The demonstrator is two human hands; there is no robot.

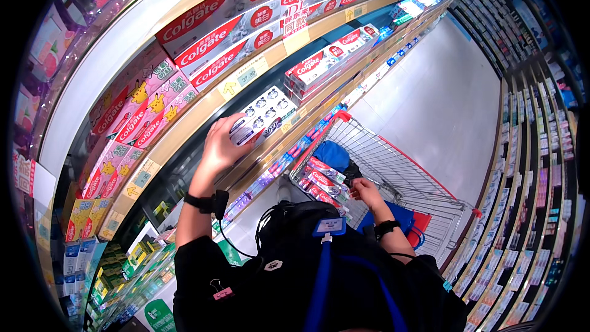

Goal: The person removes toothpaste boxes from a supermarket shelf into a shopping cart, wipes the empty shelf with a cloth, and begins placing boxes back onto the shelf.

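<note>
My left hand (227, 142) grips the near end of a white and purple toothpaste carton block (263, 113) on the shelf, thumb on one side and fingers on the other. Farther along the same shelf lie stacked red and white Colgate boxes (318, 67). Over the wire shopping cart (392, 147) is my right hand (364, 191), its fingers loosely bent beside several Colgate boxes (325, 180) in the cart; whether it touches anything is unclear. A blue bag (332, 154) also lies in the cart.
Upper shelves hold large Colgate boxes (203, 18) and pink boxes (156, 101) behind a price rail (244, 76). Green and yellow boxes (138, 256) stand at lower left. Across the white aisle floor (428, 78) runs another stocked shelf (521, 184). A cable hangs by my left wrist.
</note>
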